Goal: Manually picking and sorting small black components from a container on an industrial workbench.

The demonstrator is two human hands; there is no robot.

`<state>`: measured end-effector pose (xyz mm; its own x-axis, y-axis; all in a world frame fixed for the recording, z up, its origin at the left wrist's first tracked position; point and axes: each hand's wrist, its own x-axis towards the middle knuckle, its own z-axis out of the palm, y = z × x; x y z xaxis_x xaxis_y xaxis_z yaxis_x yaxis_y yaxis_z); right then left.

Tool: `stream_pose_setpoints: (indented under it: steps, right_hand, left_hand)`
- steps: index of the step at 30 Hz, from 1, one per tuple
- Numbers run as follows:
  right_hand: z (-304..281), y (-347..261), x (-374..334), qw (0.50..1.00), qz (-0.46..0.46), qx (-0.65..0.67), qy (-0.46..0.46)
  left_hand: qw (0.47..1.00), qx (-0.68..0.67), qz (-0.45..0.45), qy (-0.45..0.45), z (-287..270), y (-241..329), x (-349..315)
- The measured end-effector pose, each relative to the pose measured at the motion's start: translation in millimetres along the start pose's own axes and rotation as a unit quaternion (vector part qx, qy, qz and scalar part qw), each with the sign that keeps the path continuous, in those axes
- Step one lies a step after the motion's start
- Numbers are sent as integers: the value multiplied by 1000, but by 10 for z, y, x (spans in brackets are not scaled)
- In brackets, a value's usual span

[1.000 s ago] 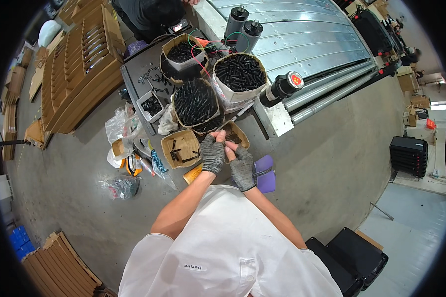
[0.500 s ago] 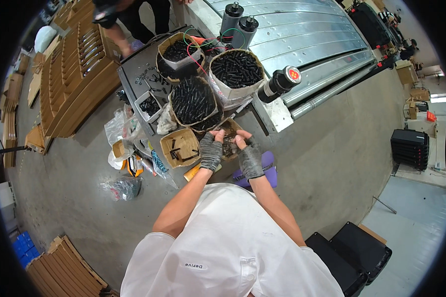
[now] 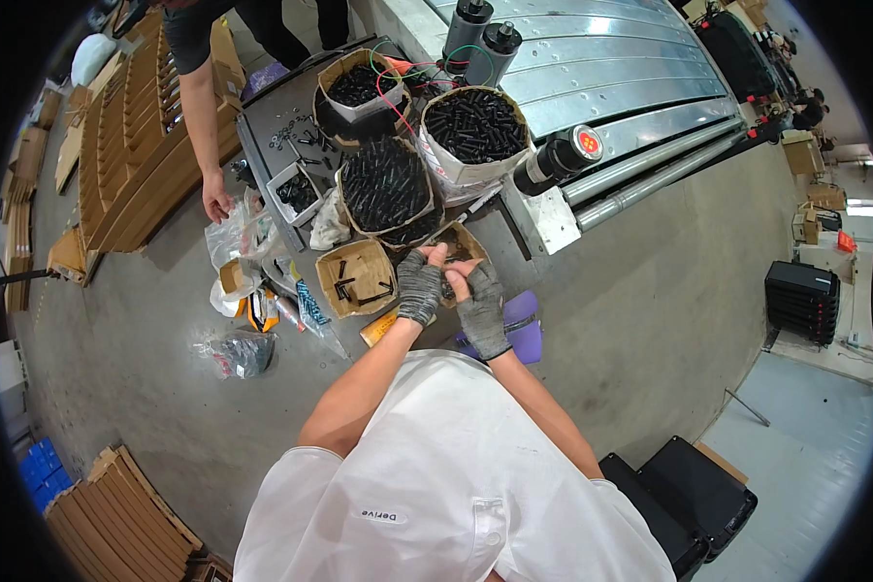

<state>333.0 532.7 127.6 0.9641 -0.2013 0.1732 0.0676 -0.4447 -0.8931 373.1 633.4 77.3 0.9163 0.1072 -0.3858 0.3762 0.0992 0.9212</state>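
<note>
My left hand [image 3: 421,287] and my right hand [image 3: 481,308], both in grey fingerless gloves, meet over a small brown box [image 3: 472,242] at the table's near edge. The fingertips of each hand are pinched together, almost touching the other's. Whatever lies between them is too small to make out. Left of my left hand stands another small open box [image 3: 336,301] holding several short black pins [image 3: 370,298]. Just beyond it, a large tub is heaped with black cylindrical pieces [image 3: 386,184]. Under my left wrist lies a yellow-orange can or tube [image 3: 378,328].
More black pieces fill a white-lined box [image 3: 466,173] and a farther box [image 3: 326,116]. A white tray [image 3: 283,180] sits left. Dark motor-like cylinders [image 3: 558,160] stand by a metal roller conveyor [image 3: 611,87]. A purple stool [image 3: 524,330] is beside my right arm. Another person's hand [image 3: 216,197] touches plastic bags.
My hands have drawn closer together over the small box, the right moving slightly left. The other person has leaned in, lowering an arm to the plastic bags. The view has shifted slightly.
</note>
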Motion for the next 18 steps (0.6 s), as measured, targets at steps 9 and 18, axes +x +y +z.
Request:
stream_pose_setpoints:
  steps: [9, 18]
  right_hand:
    - [-144, -55, 51, 979, 161, 121, -42]
    - [-199, -46, 112, 981, 167, 79, -62]
  left_hand:
    - [982, -145, -78, -92, -173, -42, -25]
    - [911, -323, -226, -120, -234, -69, -8]
